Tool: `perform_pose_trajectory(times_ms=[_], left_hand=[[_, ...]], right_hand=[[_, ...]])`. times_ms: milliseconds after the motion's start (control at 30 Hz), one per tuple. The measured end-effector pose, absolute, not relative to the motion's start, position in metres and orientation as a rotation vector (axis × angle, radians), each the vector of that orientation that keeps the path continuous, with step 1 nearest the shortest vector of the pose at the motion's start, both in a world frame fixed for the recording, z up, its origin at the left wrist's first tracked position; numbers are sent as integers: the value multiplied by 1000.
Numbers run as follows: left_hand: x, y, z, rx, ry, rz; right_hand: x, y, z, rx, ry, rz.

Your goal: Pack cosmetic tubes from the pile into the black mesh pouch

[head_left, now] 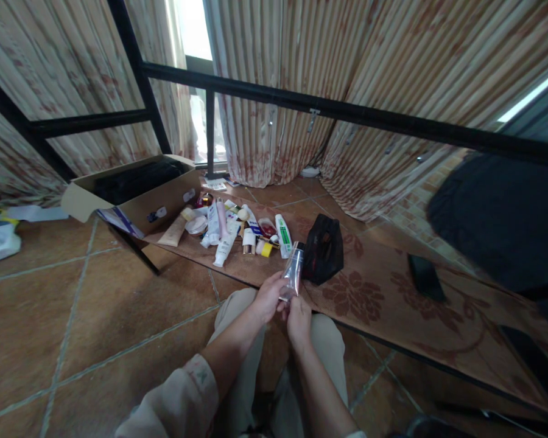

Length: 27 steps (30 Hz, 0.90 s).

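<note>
A silver squeeze tube with a dark cap (pixel 293 272) is held between my two hands above the front edge of the low table. My left hand (pixel 271 295) is closed on the tube's left side. At its lower end, my right hand (pixel 298 313) pinches it from the right. Just beyond stands a black mesh pouch (pixel 324 250). A white and green tube (pixel 284 236) lies to the left of the pouch. Further left is a cluster of cosmetics, among them a white tube (pixel 226 244), a pink tube (pixel 221 218) and a beige tube (pixel 174 230).
An open cardboard box (pixel 164 204) with something black inside stands on the table's left end. A dark phone (pixel 426 277) lies to the right on the patterned brown table (pixel 365 301). A black metal rail (pixel 265 92) crosses before the curtains (pixel 296 55).
</note>
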<state>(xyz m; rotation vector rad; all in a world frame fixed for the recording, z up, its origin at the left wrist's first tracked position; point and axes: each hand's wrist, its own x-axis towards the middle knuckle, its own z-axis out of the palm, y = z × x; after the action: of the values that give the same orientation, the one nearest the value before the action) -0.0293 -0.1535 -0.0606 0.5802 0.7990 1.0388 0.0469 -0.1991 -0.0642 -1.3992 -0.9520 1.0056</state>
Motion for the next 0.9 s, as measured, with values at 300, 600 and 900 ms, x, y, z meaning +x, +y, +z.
perform_pose_trajectory(times_ms=[300,600,900], left_hand=[[-31,-155,-56,572,780,1022],[-28,-158,-56,540,783,1059],[-25,-160,-56,512,765,1097]], right_hand=[[47,-198,-67,-1320,-873,1105],[43,-194,-68,-1234,-740,1159],[40,-190,-69,-1217,-647,1143]])
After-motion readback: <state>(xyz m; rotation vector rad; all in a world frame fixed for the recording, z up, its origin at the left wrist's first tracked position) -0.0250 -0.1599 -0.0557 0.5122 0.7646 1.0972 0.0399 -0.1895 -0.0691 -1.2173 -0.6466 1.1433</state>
